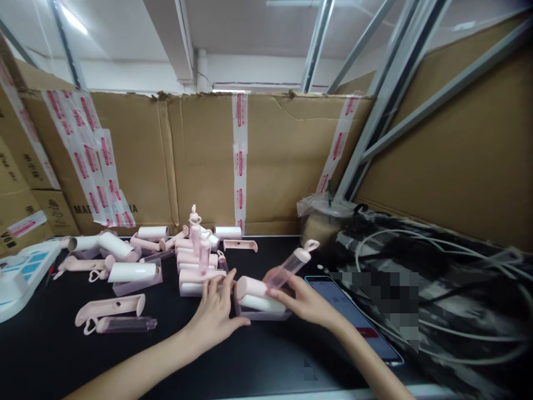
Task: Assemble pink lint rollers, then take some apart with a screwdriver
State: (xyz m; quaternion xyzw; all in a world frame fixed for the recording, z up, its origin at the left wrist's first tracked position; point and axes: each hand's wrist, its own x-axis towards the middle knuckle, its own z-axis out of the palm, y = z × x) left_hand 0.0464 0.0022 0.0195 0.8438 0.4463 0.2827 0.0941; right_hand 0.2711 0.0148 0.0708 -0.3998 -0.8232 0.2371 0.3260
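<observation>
In my right hand (297, 294) is a clear pink tube with a looped cap (291, 264), pinched between fingers and thumb and tilted up to the right. Just under it lies a white paper roll with a pale pink holder (254, 289), set in a shallow translucent tray (262, 315). My left hand (219, 305) is open, fingers spread, at the left side of that tray; whether it touches the tray I cannot tell. Beyond its fingertips are several similar roll units (200, 276), with clear tubes (204, 256) standing upright on them.
At left lie white rolls (133, 272), pink holders (112, 306) and another looped tube (125, 325). A power strip (25, 283) sits at the far left. To the right are a phone (353, 316), a drink cup (327, 222) and white cables (458, 328). Cardboard (204, 161) walls the back.
</observation>
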